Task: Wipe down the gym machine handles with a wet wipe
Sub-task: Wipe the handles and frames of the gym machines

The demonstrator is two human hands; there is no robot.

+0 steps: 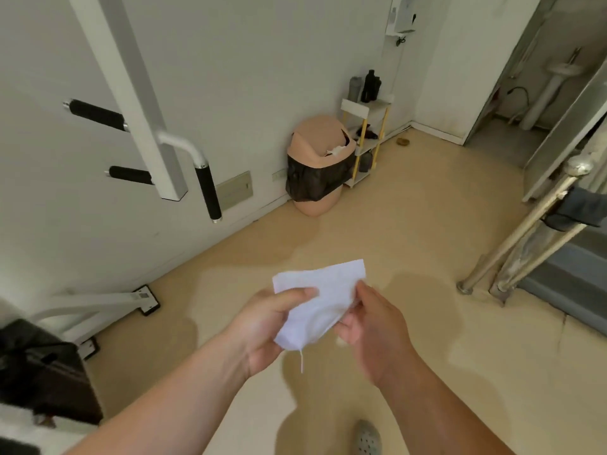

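A white wet wipe (pixel 320 300) is stretched between both hands at the lower middle, above the floor. My left hand (pixel 267 326) pinches its left side, thumb on top. My right hand (pixel 371 326) grips its right edge. A thin strand hangs from the wipe's lower corner. The white gym machine frame (pixel 131 93) rises at the upper left. It carries three black foam handles: an upper one (pixel 95 114), a lower one (pixel 131 175) and a downward-pointing one (pixel 207 192) on a curved white tube. Both hands are well away from the handles.
A pink swing-lid bin (pixel 320 162) with a black liner stands by the wall. Behind it is a small white shelf (pixel 366 126) with dark bottles. Metal railing posts (pixel 525 231) stand at right. The machine's white base feet (pixel 98 307) and a dark bag (pixel 42 366) lie at lower left.
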